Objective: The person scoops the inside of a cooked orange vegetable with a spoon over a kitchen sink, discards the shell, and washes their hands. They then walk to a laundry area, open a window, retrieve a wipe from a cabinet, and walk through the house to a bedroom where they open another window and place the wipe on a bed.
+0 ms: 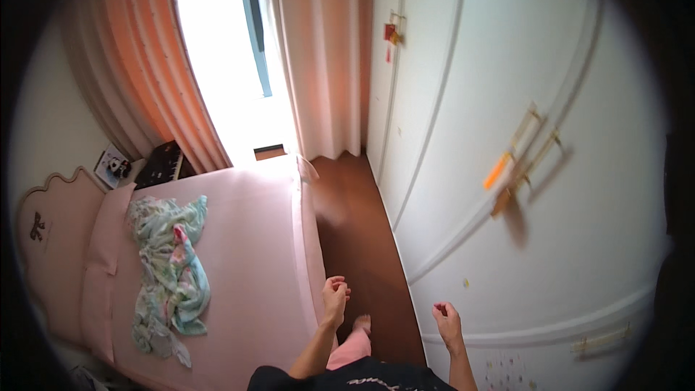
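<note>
My left hand hangs in the air by the near edge of a bed with pink sheets, its fingers loosely curled and nothing seen in them. Nearer the white wardrobe doors is my right hand, also raised, fingers bent; whether it holds anything small cannot be told. A crumpled green and white floral blanket lies on the bed, close to the pink pillows.
A brown wood floor runs between bed and wardrobe towards pink curtains and a bright window. Gold handles with hanging ornaments stick out from the doors. A black keyboard instrument stands beyond the bed.
</note>
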The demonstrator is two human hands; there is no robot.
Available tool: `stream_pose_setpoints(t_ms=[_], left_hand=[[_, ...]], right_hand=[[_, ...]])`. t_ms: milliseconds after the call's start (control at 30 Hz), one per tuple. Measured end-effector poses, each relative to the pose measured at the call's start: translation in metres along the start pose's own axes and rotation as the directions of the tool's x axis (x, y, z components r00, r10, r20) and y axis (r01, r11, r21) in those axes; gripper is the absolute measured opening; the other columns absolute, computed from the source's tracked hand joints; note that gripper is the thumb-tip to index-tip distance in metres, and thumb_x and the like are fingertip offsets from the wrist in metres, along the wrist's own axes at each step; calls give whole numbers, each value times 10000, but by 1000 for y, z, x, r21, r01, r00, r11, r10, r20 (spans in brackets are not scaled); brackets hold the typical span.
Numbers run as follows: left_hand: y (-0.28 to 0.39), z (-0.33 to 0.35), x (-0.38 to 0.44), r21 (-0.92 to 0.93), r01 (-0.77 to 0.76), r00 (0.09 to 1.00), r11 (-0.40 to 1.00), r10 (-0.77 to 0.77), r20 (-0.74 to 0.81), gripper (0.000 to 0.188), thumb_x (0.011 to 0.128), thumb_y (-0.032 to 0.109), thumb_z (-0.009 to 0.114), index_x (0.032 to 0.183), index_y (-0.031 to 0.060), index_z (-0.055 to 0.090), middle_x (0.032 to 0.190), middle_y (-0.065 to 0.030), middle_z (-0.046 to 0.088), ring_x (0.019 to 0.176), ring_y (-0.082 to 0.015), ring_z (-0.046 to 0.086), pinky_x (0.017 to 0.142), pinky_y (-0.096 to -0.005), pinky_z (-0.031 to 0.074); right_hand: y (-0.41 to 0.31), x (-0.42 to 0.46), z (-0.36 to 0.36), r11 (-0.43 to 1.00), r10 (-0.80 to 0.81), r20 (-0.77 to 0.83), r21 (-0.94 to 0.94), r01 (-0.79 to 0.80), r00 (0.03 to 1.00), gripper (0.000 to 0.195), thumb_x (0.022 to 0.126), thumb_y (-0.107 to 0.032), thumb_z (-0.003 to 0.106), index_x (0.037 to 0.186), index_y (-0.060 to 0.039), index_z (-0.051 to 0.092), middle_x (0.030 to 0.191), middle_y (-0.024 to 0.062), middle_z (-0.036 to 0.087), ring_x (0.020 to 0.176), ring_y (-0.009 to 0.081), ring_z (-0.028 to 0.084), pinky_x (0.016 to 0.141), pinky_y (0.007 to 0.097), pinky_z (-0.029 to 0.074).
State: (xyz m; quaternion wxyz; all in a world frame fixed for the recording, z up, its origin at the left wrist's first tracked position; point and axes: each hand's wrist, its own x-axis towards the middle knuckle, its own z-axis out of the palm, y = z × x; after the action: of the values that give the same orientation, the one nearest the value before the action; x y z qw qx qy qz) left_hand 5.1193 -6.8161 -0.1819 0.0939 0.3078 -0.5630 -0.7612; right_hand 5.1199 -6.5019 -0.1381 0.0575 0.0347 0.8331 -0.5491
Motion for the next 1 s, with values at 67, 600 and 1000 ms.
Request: stream_pose_setpoints(t_ms=[67, 600, 1000], left_hand=[[52, 25, 65, -11, -102, 994, 995, 103, 30, 205, 893, 75, 553, 1097, 51, 546, 908, -31, 567, 745, -106, 588, 599, -228, 480], [404, 93, 568, 128, -542, 822, 830, 556, -122, 462, 817, 188, 711, 1208, 60, 500, 1074, -65, 527, 934, -151, 544, 778, -289, 482], [805, 109, 962, 356, -780, 507, 515, 853, -122, 1232, 685, 554, 795, 1488, -37, 72, 1524, -235, 160, 1399, -376, 235, 1124, -425, 277]], right_hand=[[-42, 74, 28, 997, -72, 10, -35, 72, 997, 259, 871, -168, 627, 1064, 4, 611, 973, 93, 649, 898, 169, 607, 785, 303, 488], [-275, 656, 252, 904, -427, 92, 47, 424, 900, 484, 802, -227, 667, 1219, -20, 534, 1160, 132, 551, 1062, 256, 524, 899, 370, 448], [-513, 921, 364, 692, -721, 155, 108, 714, 675, 543, 798, -123, 650, 1290, -12, 451, 1277, 181, 479, 1222, 326, 444, 1041, 430, 359]])
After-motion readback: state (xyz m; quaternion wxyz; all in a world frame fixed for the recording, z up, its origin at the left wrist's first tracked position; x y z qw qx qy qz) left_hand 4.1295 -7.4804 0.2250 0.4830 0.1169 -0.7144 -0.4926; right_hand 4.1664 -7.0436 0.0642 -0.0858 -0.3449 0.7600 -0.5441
